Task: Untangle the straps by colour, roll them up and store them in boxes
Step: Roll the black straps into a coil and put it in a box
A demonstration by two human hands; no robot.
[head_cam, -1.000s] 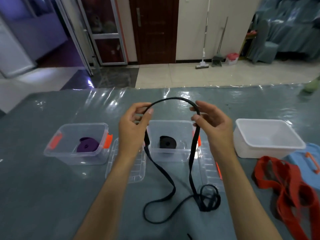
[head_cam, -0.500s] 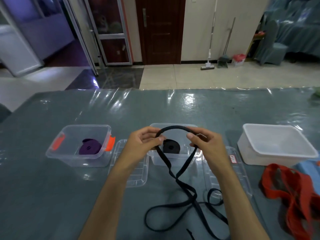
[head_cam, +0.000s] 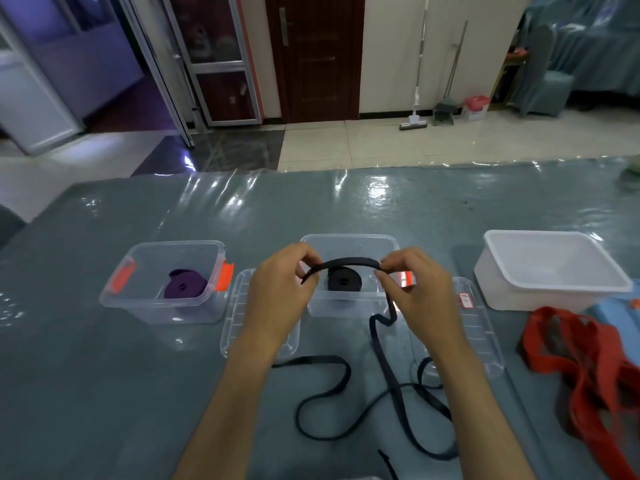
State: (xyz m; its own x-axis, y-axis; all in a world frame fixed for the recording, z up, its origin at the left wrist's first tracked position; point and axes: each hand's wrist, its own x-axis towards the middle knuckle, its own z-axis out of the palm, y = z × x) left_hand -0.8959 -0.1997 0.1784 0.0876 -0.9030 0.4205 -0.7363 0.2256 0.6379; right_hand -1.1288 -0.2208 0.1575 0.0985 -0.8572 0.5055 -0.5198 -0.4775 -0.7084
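Black strap (head_cam: 349, 263) pinched at both ends of a short arch: left hand (head_cam: 280, 289) on one end, right hand (head_cam: 415, 289) on the other, likely to start a roll. Its flat, dull, limp tail snakes over the counter (head_cam: 104, 393) below the wrists. Behind the hands, a clear box (head_cam: 349, 308) holds a black roll. Red straps (head_cam: 581, 358) lie right of the right hand.

I had just the one view, a wide-angle camera worn on the head, looking forward and down over the table (head_cam: 104, 393) from its near edge. It sat close above both forearms, with the hands near the centre of the frame. The far wall and door (head_cam: 313, 57) filled the top, bowed by the lens. No second view shared the scene.
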